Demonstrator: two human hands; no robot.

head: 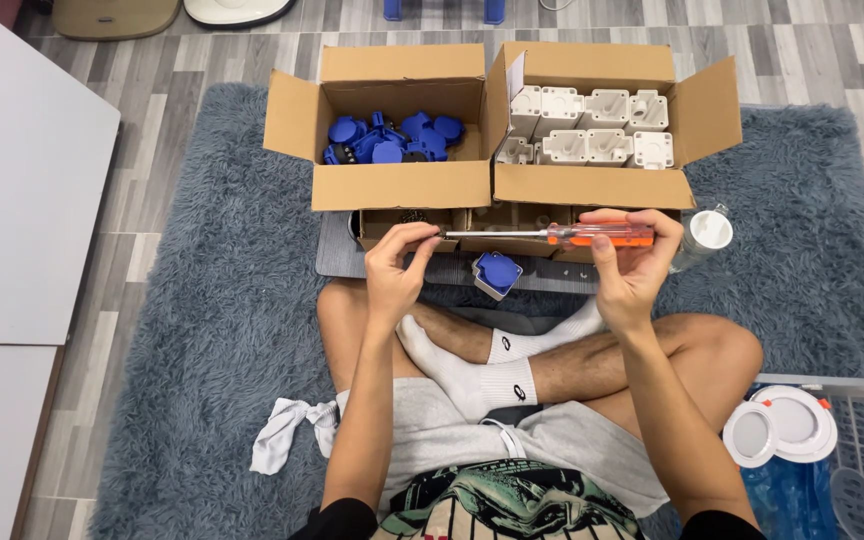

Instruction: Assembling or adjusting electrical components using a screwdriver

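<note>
Screwdriver: you are holding it level above your crossed legs, orange handle to your right, metal tip to your left.
Right hand: you are clamping the fingers around the handle.
Left hand: you are pinching thumb and fingertips together at the tip.
Blue-lidded part: lying on the grey board just below the shaft.
Boxes: blue parts are sitting in the left one, white housings in the right one.

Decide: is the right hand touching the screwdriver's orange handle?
Touching. The head view shows the right hand wrapped around the screwdriver's orange handle.
</note>
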